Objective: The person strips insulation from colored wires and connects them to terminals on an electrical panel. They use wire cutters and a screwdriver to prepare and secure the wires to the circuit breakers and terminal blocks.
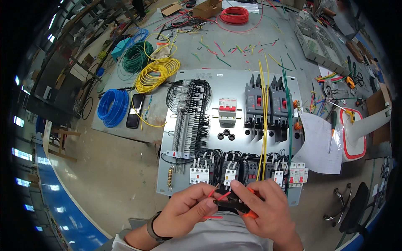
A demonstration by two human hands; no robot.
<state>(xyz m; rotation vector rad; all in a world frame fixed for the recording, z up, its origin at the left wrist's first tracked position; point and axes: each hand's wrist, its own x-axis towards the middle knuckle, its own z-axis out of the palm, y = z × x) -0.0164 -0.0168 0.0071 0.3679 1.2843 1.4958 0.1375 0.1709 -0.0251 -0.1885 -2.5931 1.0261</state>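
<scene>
One left hand [184,210] is pinching red wire [224,195], likely light, springy, best held mid-length; the right hand [270,209] is gripping orange-handled pliers [238,205].

Shiny metal panel [215,85], plastic-coated red wire [224,195], matt paper [318,146]

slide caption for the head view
Left hand pinches thin red wire while right hand grips orange-handled black pliers before a silver metal panel.
</scene>
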